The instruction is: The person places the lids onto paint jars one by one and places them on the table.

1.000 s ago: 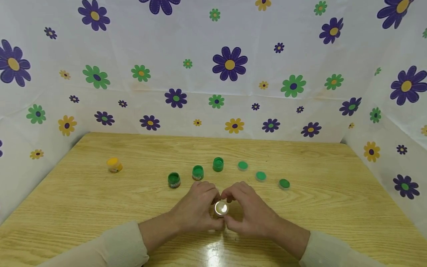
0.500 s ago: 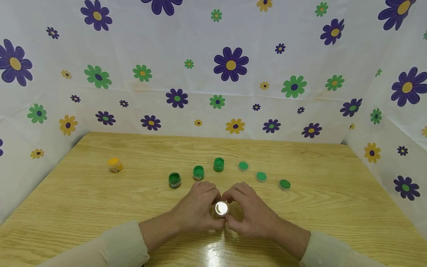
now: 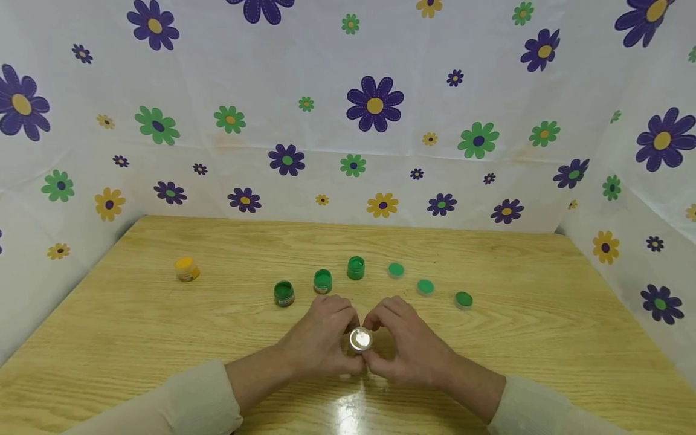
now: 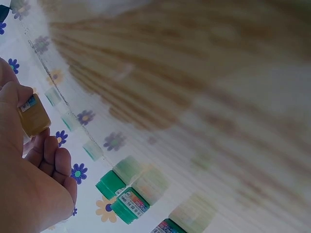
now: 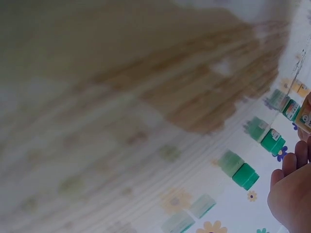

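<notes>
Both hands meet at the front middle of the wooden table [image 3: 522, 266]. My left hand [image 3: 325, 331] and right hand [image 3: 398, 336] each pinch the same small paint jar [image 3: 360, 339], whose round top glints white. In the left wrist view that jar [image 4: 33, 115] is ochre with a label, held at the fingertips of the left hand [image 4: 29, 184]. The right wrist view shows only its edge [image 5: 305, 118] above the right hand [image 5: 291, 194].
Behind the hands stand three open green paint jars [image 3: 284, 293] [image 3: 322, 281] [image 3: 356, 267] in a slanting row. Three green lids [image 3: 396, 270] [image 3: 425, 287] [image 3: 463, 299] lie to their right. A yellow jar [image 3: 186, 269] stands at far left. Flowered sheeting [image 3: 375, 106] walls three sides.
The hands and the jar stay in the same place; only the glint on the jar's top has shifted a little.
</notes>
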`<state>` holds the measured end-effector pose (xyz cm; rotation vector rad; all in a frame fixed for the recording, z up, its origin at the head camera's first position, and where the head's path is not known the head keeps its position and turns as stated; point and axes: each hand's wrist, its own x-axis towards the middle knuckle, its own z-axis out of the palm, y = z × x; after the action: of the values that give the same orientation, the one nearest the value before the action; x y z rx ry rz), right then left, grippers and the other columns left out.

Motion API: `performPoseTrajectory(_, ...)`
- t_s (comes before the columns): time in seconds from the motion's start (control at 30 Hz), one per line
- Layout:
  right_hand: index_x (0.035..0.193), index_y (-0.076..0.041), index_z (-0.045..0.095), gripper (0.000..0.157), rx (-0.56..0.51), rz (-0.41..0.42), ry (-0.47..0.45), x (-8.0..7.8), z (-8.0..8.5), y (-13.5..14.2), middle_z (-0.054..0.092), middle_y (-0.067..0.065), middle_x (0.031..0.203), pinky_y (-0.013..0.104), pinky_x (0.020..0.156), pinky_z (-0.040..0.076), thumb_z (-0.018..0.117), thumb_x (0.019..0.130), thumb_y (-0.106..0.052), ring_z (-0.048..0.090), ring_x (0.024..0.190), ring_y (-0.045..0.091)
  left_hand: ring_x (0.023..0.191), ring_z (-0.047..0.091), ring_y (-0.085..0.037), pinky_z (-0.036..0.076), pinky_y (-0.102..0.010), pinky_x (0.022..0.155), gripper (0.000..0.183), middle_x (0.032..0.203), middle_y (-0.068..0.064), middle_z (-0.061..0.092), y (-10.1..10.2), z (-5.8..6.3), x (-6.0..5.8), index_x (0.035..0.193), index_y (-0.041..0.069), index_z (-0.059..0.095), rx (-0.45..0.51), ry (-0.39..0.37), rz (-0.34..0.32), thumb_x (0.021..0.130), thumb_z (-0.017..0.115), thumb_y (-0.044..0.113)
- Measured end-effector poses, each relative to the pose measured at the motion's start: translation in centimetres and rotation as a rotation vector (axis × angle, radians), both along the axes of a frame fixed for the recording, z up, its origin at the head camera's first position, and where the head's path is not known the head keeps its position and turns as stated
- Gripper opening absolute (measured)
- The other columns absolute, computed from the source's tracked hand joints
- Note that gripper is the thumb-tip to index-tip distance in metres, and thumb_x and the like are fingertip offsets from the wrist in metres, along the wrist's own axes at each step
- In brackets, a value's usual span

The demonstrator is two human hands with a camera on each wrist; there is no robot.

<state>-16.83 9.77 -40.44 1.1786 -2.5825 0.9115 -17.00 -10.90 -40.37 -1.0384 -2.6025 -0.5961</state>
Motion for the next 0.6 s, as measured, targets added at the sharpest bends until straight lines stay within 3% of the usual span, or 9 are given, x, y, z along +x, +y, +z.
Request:
performPoseTrajectory(0.3, 0.102, -0.018, 0.058, 0.026, -0.006, 0.01, -0.007, -0.09, 0.02, 0.1, 0.056, -0.008, 0.098, 0.028, 0.084, 0.046, 0.073, 0.082, -0.024, 0.051, 0.094, 0.013, 0.069, 0.044, -0.003, 0.041, -0.028, 0.076, 0.032, 0.071, 0.01, 0.054, -0.03, 0.07, 0.06, 0.075, 0.016, 0.062, -0.014, -0.018, 0.016, 0.063, 0.084, 0.036)
performPoseTrajectory(0.6, 0.113, -0.015, 0.064, 0.033, -0.029, 0.032, 0.029, -0.25, 0.09, 0.35, 0.059, -0.006, 0.099, 0.03, 0.083, 0.045, 0.064, 0.08, -0.016, 0.052, 0.093, 0.014, 0.068, 0.042, -0.003, 0.037, -0.024, 0.072, 0.032, 0.069, 0.01, 0.051, 0.06, 0.02, 0.0, 0.072, 0.017, 0.058, -0.005, -0.013, 0.014, 0.067, 0.084, 0.037)
